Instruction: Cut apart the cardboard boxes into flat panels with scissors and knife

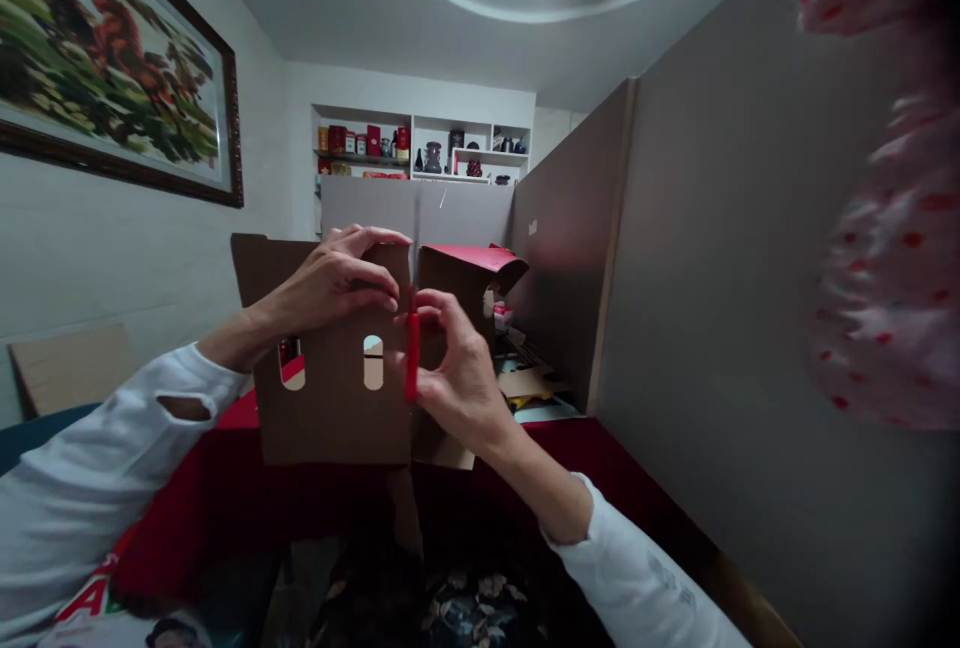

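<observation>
L hand [334, 283]: I had fingers clamped over top edge of cardboard box [337, 398], steadying panel upright.
R hand [454, 373]: fingers pinched red edge strip [411, 358] at box corner, prob. to line up seam.
Box loc: held mid-air, chest height, above red tabletop [225, 488].
Bkgd: grey partition [720, 258] on R.

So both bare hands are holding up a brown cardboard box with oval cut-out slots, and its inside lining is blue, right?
Not quite. The head view shows the left hand and right hand holding up the brown cardboard box with oval cut-out slots, but its lining is red, not blue: red shows along the edge between the hands and on the open top flap.
</observation>
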The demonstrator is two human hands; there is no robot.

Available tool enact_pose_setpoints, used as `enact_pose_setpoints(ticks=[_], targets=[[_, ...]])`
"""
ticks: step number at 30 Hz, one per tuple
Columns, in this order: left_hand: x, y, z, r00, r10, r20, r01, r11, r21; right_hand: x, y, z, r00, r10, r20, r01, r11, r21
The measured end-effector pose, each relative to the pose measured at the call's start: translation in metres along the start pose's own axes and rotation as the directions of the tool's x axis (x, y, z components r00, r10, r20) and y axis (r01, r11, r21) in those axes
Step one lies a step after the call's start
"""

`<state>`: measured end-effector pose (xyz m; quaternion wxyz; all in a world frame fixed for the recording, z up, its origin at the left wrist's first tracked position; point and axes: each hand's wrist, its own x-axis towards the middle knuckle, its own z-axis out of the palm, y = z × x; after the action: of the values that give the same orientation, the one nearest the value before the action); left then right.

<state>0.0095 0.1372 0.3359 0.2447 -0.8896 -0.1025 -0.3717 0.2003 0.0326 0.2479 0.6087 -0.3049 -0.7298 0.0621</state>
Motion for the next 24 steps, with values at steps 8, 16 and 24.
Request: enact_pose_setpoints(ticks=[8,16,24], targets=[[-0.005,-0.004,-0.001,0.983,-0.184,0.013,0.182,0.981,0.061,-0.006,-0.011,-0.091,0.967,-0.013,0.254,0.140,0.860,-0.491],[-0.004,0.000,-0.006,0.965,-0.260,0.047,0.260,0.966,0.001,0.019,-0.034,-0.137,0.862,-0.062,0.503,0.507,0.117,-0.854],[0.003,-0.003,-0.002,0.982,-0.188,0.033,0.188,0.982,0.013,0.066,-0.054,-0.096,0.652,0.119,0.748,0.756,-0.169,-0.632]])
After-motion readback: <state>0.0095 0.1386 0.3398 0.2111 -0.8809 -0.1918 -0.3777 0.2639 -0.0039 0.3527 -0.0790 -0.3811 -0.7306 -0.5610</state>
